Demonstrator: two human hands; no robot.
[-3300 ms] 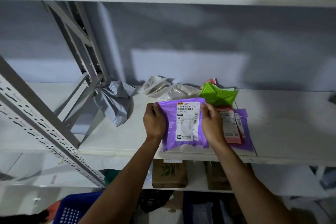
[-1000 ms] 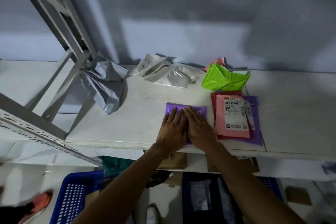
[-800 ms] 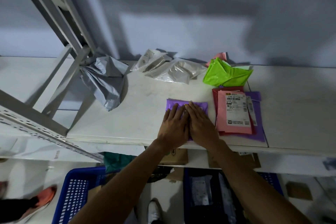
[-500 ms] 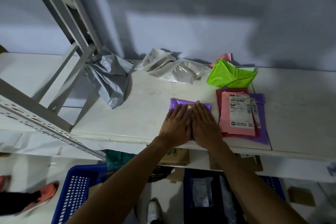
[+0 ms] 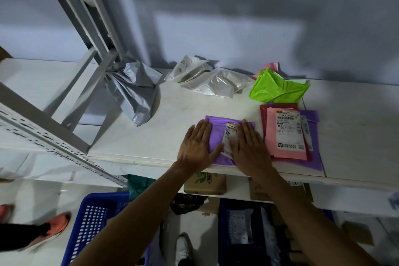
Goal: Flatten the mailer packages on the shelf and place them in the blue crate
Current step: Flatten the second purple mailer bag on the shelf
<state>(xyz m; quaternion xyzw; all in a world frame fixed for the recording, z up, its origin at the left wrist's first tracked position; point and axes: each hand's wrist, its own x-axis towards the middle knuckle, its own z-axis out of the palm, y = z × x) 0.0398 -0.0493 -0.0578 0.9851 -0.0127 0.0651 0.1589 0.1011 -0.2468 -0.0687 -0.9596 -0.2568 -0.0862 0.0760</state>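
White shelf board [image 5: 151,136] runs under a grey wall. A crumpled grey mailer [image 5: 133,93] lies at ten o'clock from the hands, clear bags [image 5: 211,80] at twelve, a green mailer [image 5: 276,90] at one, and a flat pink stack [image 5: 285,136] just beside them at three. The purple mailer [image 5: 218,136] lies at the shelf's front edge, label up and mostly smooth. The left hand [image 5: 197,147] and right hand [image 5: 248,149] press it flat, fingers straight, slightly apart. Bare board lies at nine; the blue crate [image 5: 95,222] sits below at seven.
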